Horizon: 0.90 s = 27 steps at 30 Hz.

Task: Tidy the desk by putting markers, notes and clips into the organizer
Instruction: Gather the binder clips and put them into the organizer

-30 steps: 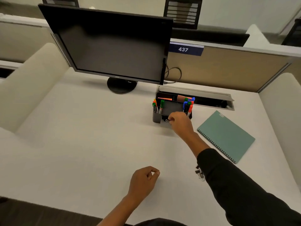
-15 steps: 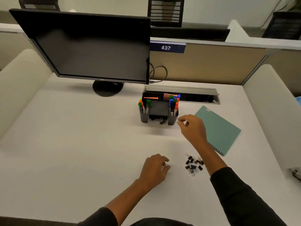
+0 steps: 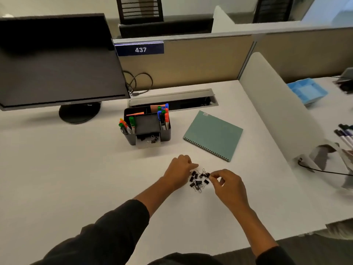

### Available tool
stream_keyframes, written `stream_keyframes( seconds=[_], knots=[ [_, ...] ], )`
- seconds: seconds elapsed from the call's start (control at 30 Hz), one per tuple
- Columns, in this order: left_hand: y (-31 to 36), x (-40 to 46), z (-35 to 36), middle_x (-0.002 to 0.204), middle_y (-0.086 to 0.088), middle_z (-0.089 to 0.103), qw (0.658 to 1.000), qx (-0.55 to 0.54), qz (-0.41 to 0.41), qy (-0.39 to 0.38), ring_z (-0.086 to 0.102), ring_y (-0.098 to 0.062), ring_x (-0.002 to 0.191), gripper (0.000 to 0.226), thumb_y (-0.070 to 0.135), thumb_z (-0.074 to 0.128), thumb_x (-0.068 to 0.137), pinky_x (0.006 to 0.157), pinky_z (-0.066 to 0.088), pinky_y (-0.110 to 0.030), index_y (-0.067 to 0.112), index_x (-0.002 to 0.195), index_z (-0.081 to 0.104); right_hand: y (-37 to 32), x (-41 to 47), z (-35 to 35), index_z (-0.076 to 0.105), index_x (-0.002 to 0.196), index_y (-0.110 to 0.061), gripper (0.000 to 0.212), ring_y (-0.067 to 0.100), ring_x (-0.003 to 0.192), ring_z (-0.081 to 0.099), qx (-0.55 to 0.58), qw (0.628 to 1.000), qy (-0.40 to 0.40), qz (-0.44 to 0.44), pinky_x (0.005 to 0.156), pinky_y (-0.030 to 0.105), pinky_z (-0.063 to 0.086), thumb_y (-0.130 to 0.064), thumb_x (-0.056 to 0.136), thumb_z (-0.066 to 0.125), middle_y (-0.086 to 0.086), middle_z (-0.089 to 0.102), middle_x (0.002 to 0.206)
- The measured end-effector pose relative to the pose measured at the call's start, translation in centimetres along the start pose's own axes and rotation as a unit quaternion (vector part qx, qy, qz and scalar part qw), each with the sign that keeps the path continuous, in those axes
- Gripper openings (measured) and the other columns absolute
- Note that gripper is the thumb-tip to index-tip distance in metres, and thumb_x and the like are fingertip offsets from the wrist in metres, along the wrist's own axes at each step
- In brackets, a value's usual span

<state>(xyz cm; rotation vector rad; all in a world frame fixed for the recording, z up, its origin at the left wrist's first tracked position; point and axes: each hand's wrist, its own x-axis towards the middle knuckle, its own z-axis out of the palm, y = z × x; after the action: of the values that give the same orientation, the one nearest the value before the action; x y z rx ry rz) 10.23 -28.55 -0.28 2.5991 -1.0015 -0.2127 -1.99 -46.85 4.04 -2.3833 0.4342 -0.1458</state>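
A black desk organizer (image 3: 165,135) stands mid-desk. Coloured markers fill its left (image 3: 126,125) and right (image 3: 163,116) cups, and orange notes (image 3: 136,113) lie at its back. Its small front drawer (image 3: 148,144) is pulled out with a few binder clips (image 3: 153,140) inside. A pile of black binder clips (image 3: 197,182) lies on the desk nearer me. My left hand (image 3: 178,172) is curled at the pile's left edge, fingertips against the clips; a hold is not visible. My right hand (image 3: 228,185) pinches one clip at the pile's right edge.
A teal spiral notebook (image 3: 214,134) lies right of the organizer. A monitor (image 3: 57,67) stands back left, with a cable tray slot (image 3: 172,99) behind the organizer. Beyond the right divider (image 3: 282,111) are a blue tray (image 3: 306,91) and more markers (image 3: 344,134).
My right hand came back from the organizer's drawer to the clip pile and pinched a clip. My left hand moved right onto the pile. The view swung right.
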Motion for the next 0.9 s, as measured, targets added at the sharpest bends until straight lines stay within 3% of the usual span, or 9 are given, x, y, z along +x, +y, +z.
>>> stream_keyframes(
  seconds=[0.2, 0.47, 0.6, 0.77, 0.9],
  knots=[
    [-0.5, 0.6, 0.7, 0.098, -0.004, 0.069, 0.999, 0.021, 0.043, -0.001, 0.062, -0.028, 0.088, 0.025, 0.018, 0.087, 0.079, 0.067, 0.048, -0.039, 0.021, 0.103, 0.082, 1.9, -1.7, 0.7, 0.075, 0.093, -0.032, 0.005, 0.005, 0.071, 0.061, -0.005, 1.0, -0.015, 0.02, 0.066, 0.028, 0.055, -0.029, 0.09, 0.077, -0.021, 0.068, 0.087],
    [-0.7, 0.2, 0.9, 0.092, -0.004, 0.066, 0.999, 0.036, 0.01, -0.008, 0.059, -0.027, 0.084, 0.019, 0.025, 0.08, 0.084, 0.067, 0.038, -0.035, 0.016, 0.093, 0.067, 2.1, 0.2, 2.7, 0.071, 0.107, -0.028, 0.017, 0.004, 0.079, 0.059, -0.014, 1.0, -0.022, 0.017, 0.064, 0.013, 0.04, -0.022, 0.091, 0.074, -0.016, 0.064, 0.102],
    [-0.8, -0.8, 0.2, 0.089, 0.001, 0.07, 0.999, -0.03, -0.028, -0.015, 0.063, -0.024, 0.079, 0.013, 0.028, 0.073, 0.09, 0.073, 0.032, -0.033, 0.016, 0.09, 0.067, 2.1, 1.5, 4.0, 0.071, 0.116, -0.017, 0.023, 0.017, 0.095, 0.065, -0.029, 0.999, -0.028, 0.01, 0.075, 0.029, 0.054, -0.013, 0.093, 0.071, -0.005, 0.066, 0.111],
    [-1.9, -2.4, -3.0, 0.091, 0.006, 0.067, 0.97, -0.167, -0.136, 0.11, 0.056, -0.01, 0.079, 0.006, 0.02, 0.073, 0.093, 0.071, 0.046, -0.024, 0.017, 0.096, 0.07, 2.7, 2.3, 5.1, 0.074, 0.111, -0.007, 0.019, 0.026, 0.093, 0.067, -0.048, 0.998, -0.037, 0.001, 0.079, 0.037, 0.057, -0.003, 0.093, 0.068, 0.005, 0.068, 0.104],
    [-4.7, -3.1, -7.5, 0.091, 0.009, 0.065, 0.943, -0.174, -0.188, 0.212, 0.058, -0.005, 0.08, 0.007, 0.013, 0.074, 0.093, 0.072, 0.047, -0.015, 0.016, 0.099, 0.071, 2.9, 2.7, 5.3, 0.074, 0.106, -0.004, 0.016, 0.023, 0.085, 0.065, -0.053, 0.998, -0.041, -0.001, 0.075, 0.033, 0.054, 0.001, 0.093, 0.065, 0.005, 0.066, 0.099]
  ],
)
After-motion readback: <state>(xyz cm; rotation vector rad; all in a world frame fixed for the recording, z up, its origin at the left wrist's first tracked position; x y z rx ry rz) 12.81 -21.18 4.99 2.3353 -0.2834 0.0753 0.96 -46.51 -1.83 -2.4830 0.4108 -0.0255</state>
